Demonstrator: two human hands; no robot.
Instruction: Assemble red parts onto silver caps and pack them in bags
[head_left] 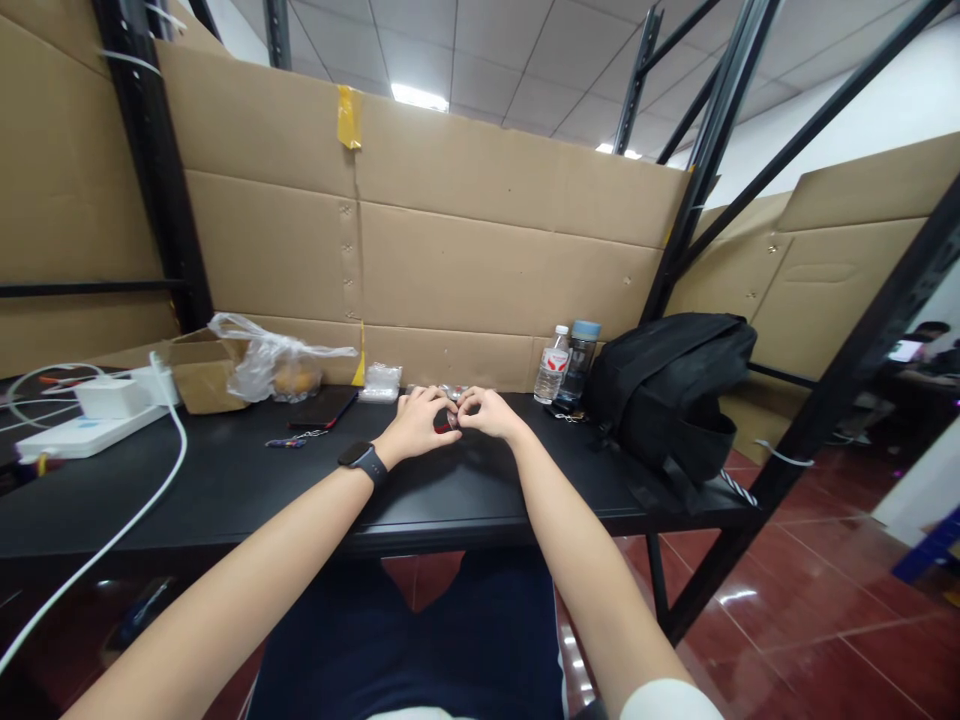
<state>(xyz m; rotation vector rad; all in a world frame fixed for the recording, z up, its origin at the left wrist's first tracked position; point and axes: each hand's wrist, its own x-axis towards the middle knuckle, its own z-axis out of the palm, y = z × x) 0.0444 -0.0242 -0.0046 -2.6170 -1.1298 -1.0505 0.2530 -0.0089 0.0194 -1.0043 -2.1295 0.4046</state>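
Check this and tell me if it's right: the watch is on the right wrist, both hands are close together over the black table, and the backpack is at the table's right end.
Not quite: the head view shows the watch on the left wrist. The left hand and right hand are close together over the black table, and the backpack is at its right end.

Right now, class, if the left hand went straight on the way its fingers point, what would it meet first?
The left hand would most likely meet the right hand first; a small reddish item shows between them, but contact and depth are unclear.
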